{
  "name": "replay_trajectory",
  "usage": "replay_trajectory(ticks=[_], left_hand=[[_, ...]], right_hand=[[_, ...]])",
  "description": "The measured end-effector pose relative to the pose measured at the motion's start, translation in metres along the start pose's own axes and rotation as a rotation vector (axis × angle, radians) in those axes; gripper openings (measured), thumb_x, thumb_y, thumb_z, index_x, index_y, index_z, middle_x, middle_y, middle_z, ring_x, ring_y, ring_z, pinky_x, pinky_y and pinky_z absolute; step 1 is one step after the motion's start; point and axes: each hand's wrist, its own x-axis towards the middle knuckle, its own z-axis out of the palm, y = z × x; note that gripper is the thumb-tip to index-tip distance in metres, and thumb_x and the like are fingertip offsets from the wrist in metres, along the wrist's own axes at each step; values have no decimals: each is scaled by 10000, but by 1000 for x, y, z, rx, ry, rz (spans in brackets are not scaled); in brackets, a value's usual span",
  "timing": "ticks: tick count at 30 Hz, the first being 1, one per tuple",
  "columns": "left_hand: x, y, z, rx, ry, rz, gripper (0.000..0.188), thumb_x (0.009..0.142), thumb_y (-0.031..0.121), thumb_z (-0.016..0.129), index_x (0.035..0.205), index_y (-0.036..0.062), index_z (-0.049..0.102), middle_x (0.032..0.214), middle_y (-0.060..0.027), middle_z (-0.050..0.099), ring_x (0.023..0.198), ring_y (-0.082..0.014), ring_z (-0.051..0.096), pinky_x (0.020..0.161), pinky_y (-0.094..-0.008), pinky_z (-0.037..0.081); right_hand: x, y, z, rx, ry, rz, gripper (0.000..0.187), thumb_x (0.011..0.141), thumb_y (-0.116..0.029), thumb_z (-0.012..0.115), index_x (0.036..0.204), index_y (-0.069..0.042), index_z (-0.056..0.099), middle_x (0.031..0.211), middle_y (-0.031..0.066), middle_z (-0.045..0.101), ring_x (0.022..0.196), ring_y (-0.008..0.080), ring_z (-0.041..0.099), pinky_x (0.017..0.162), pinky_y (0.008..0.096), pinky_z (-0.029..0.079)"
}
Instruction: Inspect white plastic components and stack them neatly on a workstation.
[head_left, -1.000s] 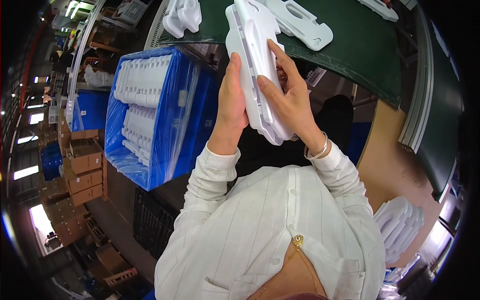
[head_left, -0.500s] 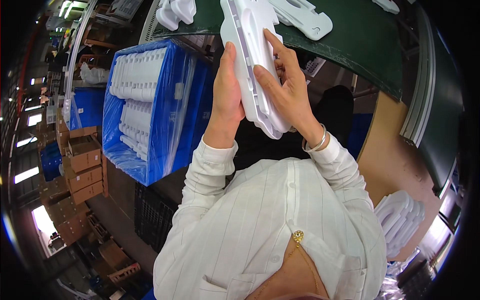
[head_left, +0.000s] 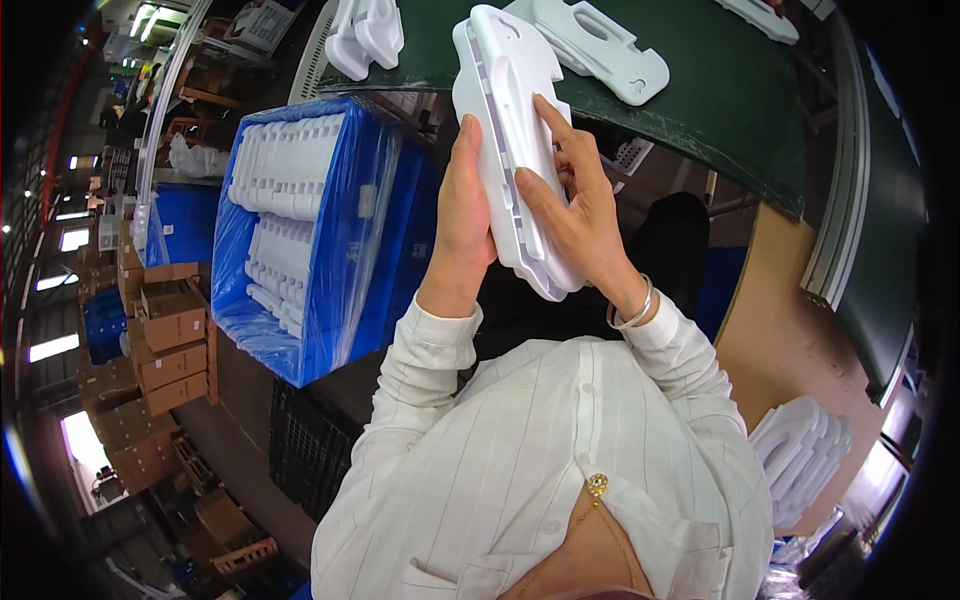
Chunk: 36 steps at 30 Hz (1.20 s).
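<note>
Between my two hands is a long white moulded plastic part (head_left: 507, 130), tilted up in front of my chest, with slots along its edge and a raised ridge down its face. My left hand (head_left: 463, 205) supports its left edge, thumb pointing up along the side. The fingers and thumb of my right hand (head_left: 585, 205) are bent over its right side, pressing near the ridge. A similar white part with a long opening (head_left: 600, 50) lies on the green table (head_left: 700, 110) just beyond. More white parts (head_left: 365, 35) rest at the table's far left.
A blue crate (head_left: 345, 270) lined with clear plastic stands at my left, holding rows of white parts. Stacked white parts (head_left: 800, 450) sit on a brown board (head_left: 765, 310) at my right. Cardboard boxes (head_left: 172, 330) are piled farther left.
Everything sits slightly lower in the picture, as the view has shifted. My grip on the white part looks the same.
</note>
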Motion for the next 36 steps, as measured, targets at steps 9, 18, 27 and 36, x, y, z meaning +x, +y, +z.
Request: replay_trajectory(ticks=[9,18,27,36], left_hand=[[1,4,1,15,13,32,587,982,492,345,1318,13,402,1129,-149,573,981,-221,609,820,-347,517],[1,2,-2,17,24,27,586,974,502,338,1271,9,448,1062,-148,603,920,-225,632,787,-351,532],[2,0,-2,21,12,34,579,975,499,333,1255,10,463,1050,-141,610,895,-220,637,773,-345,534],[1,2,0,24,33,26,572,979,492,349,1284,16,437,1092,-140,591,959,-218,616,807,-341,521]], right_hand=[[-3,0,2,-29,-14,-25,599,864,-178,652,1412,-119,417,1026,25,449,836,98,460,772,240,414],[-4,0,2,-44,-10,-3,590,863,-176,657,1406,-131,431,1031,29,466,839,96,483,774,249,431],[-6,1,3,-58,6,-29,591,861,-173,662,1404,-130,432,1018,27,462,823,97,489,759,249,432],[-4,1,3,-32,8,-25,602,856,-153,662,1407,-114,423,985,17,433,808,94,448,747,238,405]])
